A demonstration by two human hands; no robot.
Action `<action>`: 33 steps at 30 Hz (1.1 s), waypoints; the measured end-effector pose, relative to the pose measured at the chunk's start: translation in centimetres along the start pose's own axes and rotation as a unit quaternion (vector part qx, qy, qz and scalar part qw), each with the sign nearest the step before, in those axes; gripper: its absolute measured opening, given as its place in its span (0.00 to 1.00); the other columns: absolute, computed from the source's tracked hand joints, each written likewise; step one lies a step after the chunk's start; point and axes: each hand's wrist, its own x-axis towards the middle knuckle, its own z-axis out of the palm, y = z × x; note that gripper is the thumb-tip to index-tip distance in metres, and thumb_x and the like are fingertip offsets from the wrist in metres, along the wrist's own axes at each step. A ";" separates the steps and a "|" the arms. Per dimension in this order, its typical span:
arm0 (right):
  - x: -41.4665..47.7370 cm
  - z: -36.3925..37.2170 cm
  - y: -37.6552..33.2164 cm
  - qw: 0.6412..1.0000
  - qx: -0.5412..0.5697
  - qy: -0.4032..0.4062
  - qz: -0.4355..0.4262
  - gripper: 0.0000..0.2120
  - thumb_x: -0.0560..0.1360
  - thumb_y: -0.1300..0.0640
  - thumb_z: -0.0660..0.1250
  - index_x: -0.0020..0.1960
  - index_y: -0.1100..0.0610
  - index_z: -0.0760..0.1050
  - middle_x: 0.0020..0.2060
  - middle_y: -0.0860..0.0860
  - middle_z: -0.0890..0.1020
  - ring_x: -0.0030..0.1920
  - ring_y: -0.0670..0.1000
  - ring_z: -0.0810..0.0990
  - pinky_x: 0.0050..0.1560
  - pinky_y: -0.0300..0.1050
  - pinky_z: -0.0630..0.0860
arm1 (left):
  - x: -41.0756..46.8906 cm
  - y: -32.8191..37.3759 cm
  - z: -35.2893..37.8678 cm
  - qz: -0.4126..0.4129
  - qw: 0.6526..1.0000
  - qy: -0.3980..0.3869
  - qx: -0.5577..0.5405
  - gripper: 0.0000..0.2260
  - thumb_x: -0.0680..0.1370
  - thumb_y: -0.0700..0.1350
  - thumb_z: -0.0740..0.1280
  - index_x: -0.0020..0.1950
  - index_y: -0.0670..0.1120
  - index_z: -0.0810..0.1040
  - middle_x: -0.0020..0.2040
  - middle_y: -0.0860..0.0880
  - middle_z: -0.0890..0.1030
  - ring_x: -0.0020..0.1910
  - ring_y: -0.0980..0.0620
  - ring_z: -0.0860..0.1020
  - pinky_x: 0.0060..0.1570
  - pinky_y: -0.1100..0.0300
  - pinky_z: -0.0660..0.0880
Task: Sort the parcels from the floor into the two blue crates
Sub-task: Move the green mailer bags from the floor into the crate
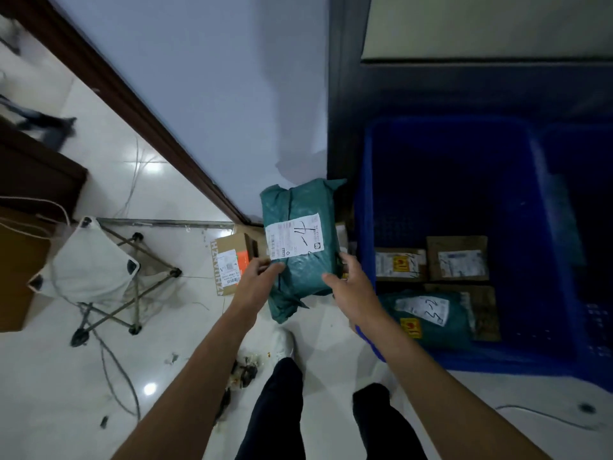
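Observation:
A green plastic parcel (pixel 300 247) with a white label is held up between both hands. My left hand (pixel 257 277) grips its lower left edge, thumb on top. My right hand (pixel 350 282) grips its lower right edge. To the right stands a blue crate (pixel 366 207) holding another green parcel (pixel 428 318) and a few brown cardboard boxes (pixel 457 258). A second blue crate (pixel 593 293) is partly seen at the far right. A brown cardboard box (pixel 230 262) lies on the floor behind my left hand.
A folding stool with a white seat (pixel 91 260) stands at the left, with loose cables (pixel 112 360) on the tiled floor. A brown box (pixel 16 267) sits at the far left. A wall rises ahead. My legs and a white shoe (pixel 283 340) are below.

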 end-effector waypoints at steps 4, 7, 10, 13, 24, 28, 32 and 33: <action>-5.1 -5.9 -1.4 0.996 0.088 0.008 -0.019 0.26 0.79 0.58 0.69 0.75 0.52 0.66 0.64 0.52 0.78 0.60 0.54 0.80 0.64 0.58 0.78 | -5.9 3.9 2.1 0.027 0.999 -0.025 -0.011 0.15 0.77 0.55 0.70 0.57 0.48 0.75 0.57 0.45 0.81 0.53 0.47 0.81 0.44 0.56 0.76; -7.9 -10.6 -1.8 0.991 0.133 0.018 -0.030 0.24 0.79 0.59 0.69 0.73 0.52 0.68 0.64 0.54 0.79 0.59 0.55 0.81 0.62 0.58 0.79 | -9.5 6.6 4.3 0.049 0.998 -0.039 -0.018 0.33 0.67 0.66 0.75 0.63 0.47 0.75 0.57 0.47 0.82 0.54 0.49 0.83 0.49 0.54 0.81; -10.2 -15.0 -1.8 0.982 0.186 0.020 -0.038 0.21 0.80 0.61 0.68 0.71 0.51 0.69 0.61 0.54 0.81 0.57 0.55 0.83 0.52 0.51 0.83 | -11.6 8.5 7.0 0.035 0.997 -0.066 -0.013 0.51 0.56 0.75 0.76 0.69 0.46 0.72 0.57 0.47 0.84 0.52 0.48 0.85 0.55 0.49 0.81; -11.7 -18.2 -1.3 0.977 0.206 0.024 -0.051 0.23 0.80 0.61 0.68 0.73 0.52 0.69 0.63 0.54 0.81 0.60 0.57 0.82 0.61 0.57 0.79 | -13.7 10.5 10.0 0.046 0.992 -0.120 -0.012 0.50 0.58 0.73 0.75 0.71 0.44 0.71 0.57 0.45 0.84 0.51 0.47 0.85 0.54 0.50 0.82; -14.0 -23.3 -0.1 0.988 0.140 0.035 -0.054 0.11 0.83 0.58 0.64 0.62 0.46 0.75 0.58 0.47 0.82 0.58 0.50 0.81 0.62 0.52 0.78 | -16.2 14.9 16.6 0.097 0.984 -0.146 0.004 0.35 0.68 0.59 0.78 0.68 0.46 0.72 0.58 0.48 0.82 0.53 0.49 0.83 0.50 0.55 0.82; -12.8 -23.6 -0.3 0.990 0.129 0.041 -0.036 0.10 0.82 0.57 0.66 0.62 0.48 0.74 0.58 0.49 0.82 0.57 0.52 0.81 0.58 0.50 0.80 | -14.7 16.3 16.9 0.113 0.981 -0.158 0.011 0.32 0.67 0.54 0.80 0.67 0.45 0.74 0.56 0.48 0.84 0.50 0.50 0.85 0.45 0.57 0.82; -11.1 -25.1 -0.3 0.990 0.120 0.072 0.000 0.27 0.74 0.42 0.72 0.68 0.53 0.73 0.61 0.52 0.81 0.58 0.54 0.82 0.63 0.58 0.79 | -12.7 17.7 16.2 0.110 0.975 -0.192 0.034 0.28 0.68 0.51 0.80 0.64 0.45 0.78 0.53 0.49 0.85 0.47 0.51 0.86 0.42 0.60 0.82; -10.7 -25.9 -0.4 0.987 0.129 0.096 0.005 0.35 0.71 0.37 0.73 0.71 0.53 0.70 0.63 0.52 0.80 0.59 0.54 0.81 0.64 0.57 0.78 | -12.3 18.3 15.8 0.114 0.972 -0.199 0.041 0.26 0.68 0.51 0.80 0.63 0.46 0.78 0.52 0.49 0.86 0.46 0.51 0.86 0.41 0.61 0.81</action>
